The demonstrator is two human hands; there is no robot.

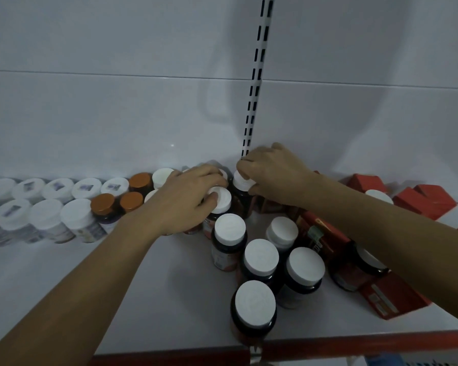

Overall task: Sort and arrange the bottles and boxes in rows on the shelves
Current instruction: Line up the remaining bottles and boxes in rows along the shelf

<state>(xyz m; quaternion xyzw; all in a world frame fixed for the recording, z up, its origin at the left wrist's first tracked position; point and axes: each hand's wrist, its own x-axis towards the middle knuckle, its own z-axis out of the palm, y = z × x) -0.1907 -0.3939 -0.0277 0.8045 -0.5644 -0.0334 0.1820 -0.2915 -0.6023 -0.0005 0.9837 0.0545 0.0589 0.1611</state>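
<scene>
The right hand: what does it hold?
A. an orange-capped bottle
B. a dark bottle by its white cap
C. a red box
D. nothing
B: the right hand curls its fingers round the white cap of a dark bottle.

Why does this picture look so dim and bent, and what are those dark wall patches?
Head view: dim light; the wide lens bends the slotted rail and shelf edge; the patches are soft shadows on the back wall; the far-left white-capped bottles look smeared.
</scene>
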